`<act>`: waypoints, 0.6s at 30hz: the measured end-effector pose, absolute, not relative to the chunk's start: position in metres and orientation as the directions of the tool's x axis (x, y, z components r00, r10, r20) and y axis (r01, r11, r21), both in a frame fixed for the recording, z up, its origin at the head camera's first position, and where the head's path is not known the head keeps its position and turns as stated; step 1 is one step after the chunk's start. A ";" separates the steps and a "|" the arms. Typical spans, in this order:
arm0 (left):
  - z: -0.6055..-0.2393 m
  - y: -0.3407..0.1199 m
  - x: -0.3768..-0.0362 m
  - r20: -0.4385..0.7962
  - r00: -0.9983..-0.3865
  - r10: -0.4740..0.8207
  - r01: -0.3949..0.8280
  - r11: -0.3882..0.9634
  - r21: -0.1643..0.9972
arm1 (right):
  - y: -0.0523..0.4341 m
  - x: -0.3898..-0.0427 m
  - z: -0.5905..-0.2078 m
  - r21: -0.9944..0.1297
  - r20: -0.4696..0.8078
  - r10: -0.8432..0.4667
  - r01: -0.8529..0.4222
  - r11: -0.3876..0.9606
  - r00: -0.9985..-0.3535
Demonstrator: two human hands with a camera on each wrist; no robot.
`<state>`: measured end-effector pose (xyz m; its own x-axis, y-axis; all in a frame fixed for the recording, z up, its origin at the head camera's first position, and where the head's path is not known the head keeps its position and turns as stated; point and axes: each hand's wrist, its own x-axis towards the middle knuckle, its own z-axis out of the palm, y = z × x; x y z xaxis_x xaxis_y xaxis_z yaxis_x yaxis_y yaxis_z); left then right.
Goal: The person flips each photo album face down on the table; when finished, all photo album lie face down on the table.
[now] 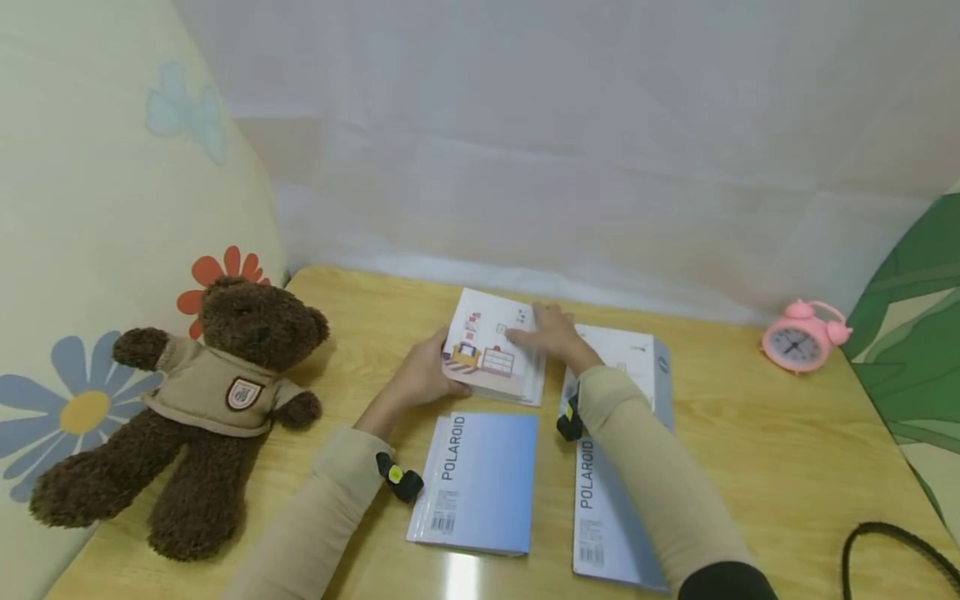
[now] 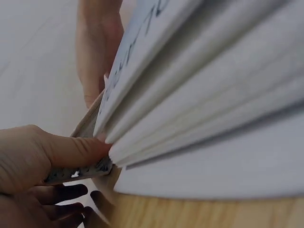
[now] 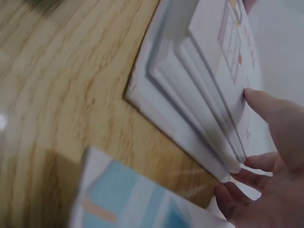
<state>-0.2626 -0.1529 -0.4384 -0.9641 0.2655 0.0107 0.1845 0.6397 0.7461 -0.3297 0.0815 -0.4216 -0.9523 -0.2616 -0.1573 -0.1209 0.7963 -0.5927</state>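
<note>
A stack of white albums [image 1: 487, 354] with a small furniture drawing on its top cover lies at the table's back middle. My left hand [image 1: 426, 367] grips its left side; in the left wrist view the thumb [image 2: 78, 151] presses on the layered edges. My right hand [image 1: 551, 333] holds the right side, its thumb lying on the top cover and its fingertips along the edge, as the right wrist view shows. Nearer stands a blue album pile [image 1: 491, 483] marked POLAROID. Under my right forearm are another blue album [image 1: 615, 525] and a white-and-grey one [image 1: 662, 375].
A brown teddy bear [image 1: 217, 400] in a beige top leans at the left. On the right stands a pink alarm clock [image 1: 797, 343]. A black strap or cord [image 1: 892, 529] curves at the front right. White cloth [image 1: 562, 167] hangs behind the wooden table [image 1: 750, 450].
</note>
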 end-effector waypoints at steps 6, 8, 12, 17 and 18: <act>-0.433 -0.157 -0.257 0.013 -0.965 0.262 0.181 0.628 0.757 | 0.079 -0.327 -0.422 -0.625 -0.171 -0.277 -0.113 0.773 -0.946; -0.428 -0.159 -0.254 0.004 -0.964 0.267 0.172 0.612 0.772 | 0.075 -0.326 -0.419 -0.637 -0.178 -0.303 -0.125 0.761 -0.936; -0.413 -0.160 -0.248 0.003 -0.957 0.291 0.174 0.563 0.808 | 0.065 -0.324 -0.411 -0.681 -0.194 -0.330 -0.115 0.724 -0.924; -0.391 -0.157 -0.242 0.084 -0.927 0.365 0.287 0.547 0.787 | 0.056 -0.321 -0.401 -0.825 -0.196 -0.337 -0.031 0.565 -0.921; -0.386 -0.156 -0.241 0.105 -0.920 0.377 0.315 0.553 0.772 | 0.054 -0.321 -0.399 -0.847 -0.194 -0.346 -0.021 0.531 -0.918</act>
